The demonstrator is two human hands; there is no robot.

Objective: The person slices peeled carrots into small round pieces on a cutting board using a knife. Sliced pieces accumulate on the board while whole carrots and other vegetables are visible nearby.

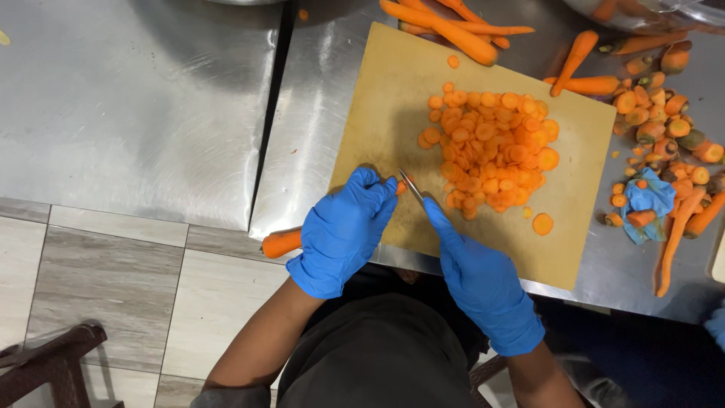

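The left hand, in a blue glove, is closed around a whole carrot, pinning it across the near-left corner of the cutting board; the carrot's thick end sticks out past the edge of the steel surface, while its cut end lies under the fingertips beside the blade. The right hand, also in a blue glove, is clamped on the handle of a small knife, forefinger stretched along the spine, with the blade standing at the carrot's cut end.

Work done: a broad heap of carrot slices covers the middle of the board, with one stray round lying apart toward the near edge. To the right of the board, on the surface, lies a pile of trimmed carrot ends and peel strips, together with a crumpled blue glove.

Work left: most of the held carrot appears uncut, judging from the length that shows behind the left hand. Several whole peeled carrots lie at the far edge of the board and just beyond it, and two more rest near its far-right corner. By this showing, the slicing is well advanced but not finished. The rim of a metal bowl shows at the top right.
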